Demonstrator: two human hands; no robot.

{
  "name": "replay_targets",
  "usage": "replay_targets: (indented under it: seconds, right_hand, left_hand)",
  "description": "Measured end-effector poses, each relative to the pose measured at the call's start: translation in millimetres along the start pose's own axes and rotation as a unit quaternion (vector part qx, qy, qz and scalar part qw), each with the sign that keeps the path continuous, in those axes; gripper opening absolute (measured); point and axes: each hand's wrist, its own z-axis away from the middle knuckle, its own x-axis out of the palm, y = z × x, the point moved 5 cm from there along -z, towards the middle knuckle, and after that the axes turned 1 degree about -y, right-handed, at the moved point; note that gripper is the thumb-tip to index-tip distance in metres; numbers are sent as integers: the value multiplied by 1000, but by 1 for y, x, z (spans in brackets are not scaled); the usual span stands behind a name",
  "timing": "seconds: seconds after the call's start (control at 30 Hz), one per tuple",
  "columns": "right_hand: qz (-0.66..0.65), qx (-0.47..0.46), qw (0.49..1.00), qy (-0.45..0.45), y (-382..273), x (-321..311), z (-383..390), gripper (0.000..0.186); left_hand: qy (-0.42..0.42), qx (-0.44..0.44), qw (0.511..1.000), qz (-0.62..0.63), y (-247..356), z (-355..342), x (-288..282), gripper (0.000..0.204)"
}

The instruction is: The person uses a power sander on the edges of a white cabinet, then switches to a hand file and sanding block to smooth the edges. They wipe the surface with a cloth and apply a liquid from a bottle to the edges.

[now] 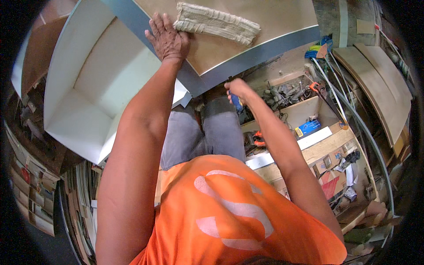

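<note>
Fingers (159, 24) of left hand (168, 39) press board (274, 20); right hand (237, 88) grips blue tool (237, 104).

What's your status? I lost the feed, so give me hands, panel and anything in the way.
Left hand flat on brown panel, beside cloth. Right hand shut on blue-handled tool below panel edge. Nothing between them.

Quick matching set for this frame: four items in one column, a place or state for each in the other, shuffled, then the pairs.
Things:
1. left hand
2. right hand
3. folded cloth
4. white cabinet

Places or states:
A. lying on the brown panel
B. closed on a blue-handled tool
C. open-faced, left of the panel
D. pressed flat on the panel, near its grey edge

Pairs: 1-D, 2-B, 3-A, 4-C
</note>
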Motion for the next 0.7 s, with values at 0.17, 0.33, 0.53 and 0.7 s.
replay_targets:
  seconds: [0.17,0.33,0.53,0.7]
  right_hand:
    - [-327,-77,939,76,50,-15,-16,32]
    - [-471,-209,857,22,22,-1,-11,27]
    - [-418,-225,860,187,0,19,5,22]
    - [-390,-208,867,231,6,24,9,28]
  left_hand:
    - [-5,-4,1000,-11,-2,4,-1,75]
    - [-6,4,1000,-23,2,1,-5,77]
    - [-42,2,998,-55,8,-2,-7,78]
    - [-61,11,992,-108,18,2,-5,76]
